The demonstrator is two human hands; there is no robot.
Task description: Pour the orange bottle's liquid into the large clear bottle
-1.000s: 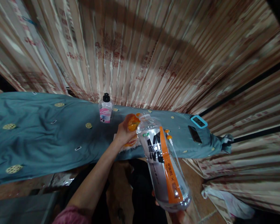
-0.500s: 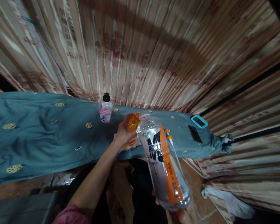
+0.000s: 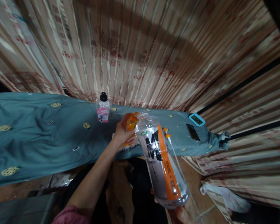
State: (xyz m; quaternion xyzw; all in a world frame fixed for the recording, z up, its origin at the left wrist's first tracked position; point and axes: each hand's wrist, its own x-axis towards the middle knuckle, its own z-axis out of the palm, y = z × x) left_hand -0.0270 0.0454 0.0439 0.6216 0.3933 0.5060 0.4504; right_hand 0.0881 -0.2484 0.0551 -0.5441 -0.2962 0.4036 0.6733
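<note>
My right hand grips the base of a large clear plastic drink bottle with a silver and orange label. The bottle leans, its uncapped-looking neck up and to the left, beside my left hand. My left hand is closed around an orange, see-through object, whose exact kind I cannot make out. Below that hand, an orange-and-white patterned piece shows on the cloth, partly hidden by the hand and wrist. Small orange-tipped white pieces lie just right of the bottle.
A blue-green cloth covers the long narrow surface. On it stand a clear pump-topped bottle with a pink label, a blue-framed digital clock and a dark phone. Pleated curtains hang behind and at the right.
The view has shifted slightly, so everything sits a little further left. Both hands keep their holds, and the bottle stays tilted beside my left hand.
</note>
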